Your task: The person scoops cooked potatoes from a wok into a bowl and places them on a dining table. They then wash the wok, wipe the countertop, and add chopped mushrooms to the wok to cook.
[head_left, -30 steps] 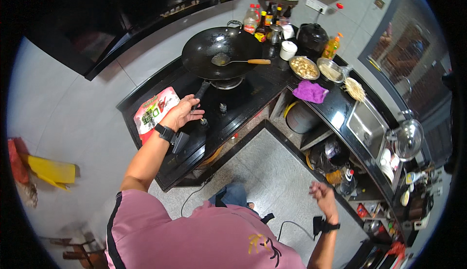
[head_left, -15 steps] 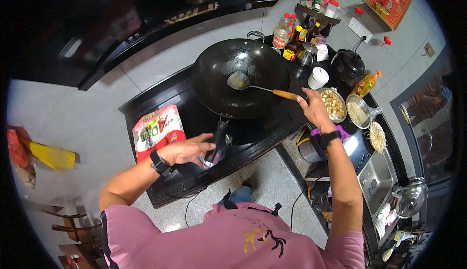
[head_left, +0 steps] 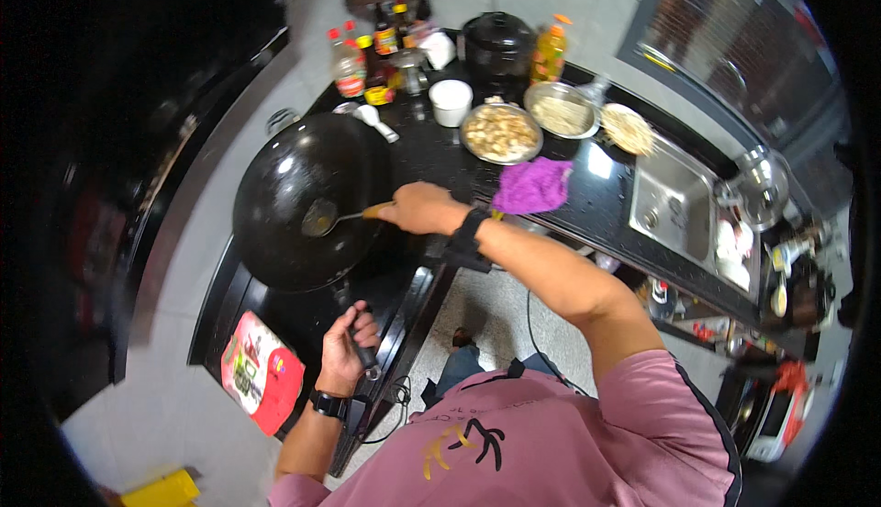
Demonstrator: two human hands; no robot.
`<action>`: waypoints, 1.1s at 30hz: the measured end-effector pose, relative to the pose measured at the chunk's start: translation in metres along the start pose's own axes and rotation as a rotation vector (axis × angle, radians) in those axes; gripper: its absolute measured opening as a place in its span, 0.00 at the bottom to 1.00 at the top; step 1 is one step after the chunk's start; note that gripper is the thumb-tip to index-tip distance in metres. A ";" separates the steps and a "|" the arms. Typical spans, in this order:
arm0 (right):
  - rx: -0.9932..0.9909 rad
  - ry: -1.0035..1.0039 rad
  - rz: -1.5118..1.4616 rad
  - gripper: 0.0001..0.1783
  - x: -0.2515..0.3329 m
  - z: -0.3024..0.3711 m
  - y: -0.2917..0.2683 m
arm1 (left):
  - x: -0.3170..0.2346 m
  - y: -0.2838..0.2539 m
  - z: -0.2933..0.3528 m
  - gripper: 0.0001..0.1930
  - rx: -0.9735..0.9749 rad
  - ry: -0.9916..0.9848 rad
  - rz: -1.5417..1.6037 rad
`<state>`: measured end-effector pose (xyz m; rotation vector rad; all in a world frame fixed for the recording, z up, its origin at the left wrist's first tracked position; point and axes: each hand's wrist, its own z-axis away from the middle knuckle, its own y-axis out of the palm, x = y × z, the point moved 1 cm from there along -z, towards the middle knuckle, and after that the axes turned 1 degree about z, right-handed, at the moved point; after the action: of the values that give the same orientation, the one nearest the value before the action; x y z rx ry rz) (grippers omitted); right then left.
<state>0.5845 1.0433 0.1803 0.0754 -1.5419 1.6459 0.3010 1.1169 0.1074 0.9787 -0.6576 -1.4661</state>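
Glossily black, a wide wok [head_left: 289,181]

Now the ladle handle [head_left: 374,211] is grasped by the right hand [head_left: 424,209], well away a second ago! The wok handle [head_left: 367,357], loosely touched before, is wrapped by the left hand [head_left: 342,351].

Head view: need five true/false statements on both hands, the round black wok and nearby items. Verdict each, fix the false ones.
1. The right hand grips the metal cooking utensil with a wooden handle. True.
2. The left hand is empty. False: it holds the handle of the round black wok.
3. The bunched purple cloth lies in the steel sink. False: it lies on the glossy black counter.
4. The white cylindrical container stands upright. True.
5. The red-and-white plastic package is inside the wok. False: it lies outside, near the left forearm.
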 end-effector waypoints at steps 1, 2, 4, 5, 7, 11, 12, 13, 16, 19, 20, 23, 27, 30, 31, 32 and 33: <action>-0.030 0.007 -0.036 0.35 -0.001 0.011 0.003 | 0.000 0.002 -0.007 0.06 -0.001 -0.004 -0.024; -0.068 -0.017 -0.063 0.34 -0.005 0.023 0.006 | 0.003 0.004 -0.012 0.04 0.021 -0.021 -0.019; -0.127 -0.055 -0.091 0.29 -0.009 0.044 0.010 | 0.015 0.003 -0.015 0.03 -0.028 0.125 -0.218; -0.170 -0.084 -0.112 0.28 -0.013 0.056 0.012 | 0.021 0.003 -0.015 0.04 -0.042 0.132 -0.239; -0.245 -0.140 -0.159 0.27 -0.025 0.083 0.011 | 0.034 0.002 -0.006 0.04 -0.059 0.169 -0.335; -0.363 -0.176 -0.168 0.26 -0.059 0.150 0.001 | 0.079 0.008 0.034 0.02 -0.129 0.204 -0.557; -0.377 -0.159 -0.176 0.26 -0.072 0.171 -0.002 | 0.096 0.012 0.050 0.03 -0.125 0.200 -0.580; -0.407 -0.150 -0.186 0.26 -0.086 0.195 -0.005 | 0.112 0.019 0.061 0.04 -0.144 0.209 -0.619; -0.427 -0.054 -0.230 0.26 -0.133 0.275 -0.016 | 0.159 0.049 0.083 0.07 -0.173 0.125 -0.765; -0.472 0.048 -0.240 0.25 -0.179 0.357 -0.026 | 0.204 0.082 0.084 0.08 -0.160 0.036 -0.865; -0.486 0.084 -0.238 0.25 -0.194 0.382 -0.029 | 0.218 0.093 0.080 0.09 -0.126 0.001 -0.869; -0.638 0.163 -0.268 0.24 -0.234 0.454 -0.040 | 0.260 0.127 0.051 0.09 -0.027 -0.141 -0.933; -0.791 0.371 -0.319 0.23 -0.283 0.527 -0.060 | 0.311 0.170 -0.013 0.08 0.092 -0.297 -1.016; -0.963 0.534 -0.401 0.22 -0.324 0.563 -0.073 | 0.347 0.198 -0.071 0.08 0.155 -0.399 -1.114; -0.996 0.604 -0.412 0.20 -0.340 0.572 -0.078 | 0.357 0.206 -0.090 0.08 0.184 -0.417 -1.138; -1.052 0.611 -0.474 0.21 -0.352 0.583 -0.080 | 0.367 0.213 -0.109 0.07 0.184 -0.424 -1.146; -1.102 0.662 -0.369 0.22 -0.367 0.590 -0.084 | 0.376 0.221 -0.127 0.08 0.224 -0.439 -1.171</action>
<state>0.5784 0.3433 0.1768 -0.6613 -1.5534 0.3127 0.5402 0.7339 0.1593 1.3133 -0.5687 -2.7335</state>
